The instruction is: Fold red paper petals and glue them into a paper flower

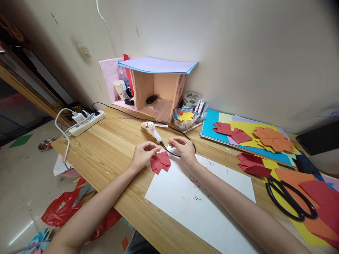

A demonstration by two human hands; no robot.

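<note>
At mid-frame over the table, my left hand pinches the red folded paper, my right hand pinched shut just beside it; a light grip should spare creases.

Over the wooden tabletop, the left hand pinches the top edge of a folded red paper, which lies at the corner of a white sheet. The right hand is just beside it, fingertips drawn together. A glue gun lies just behind the hands, and black scissors lie well off to the right.
</note>
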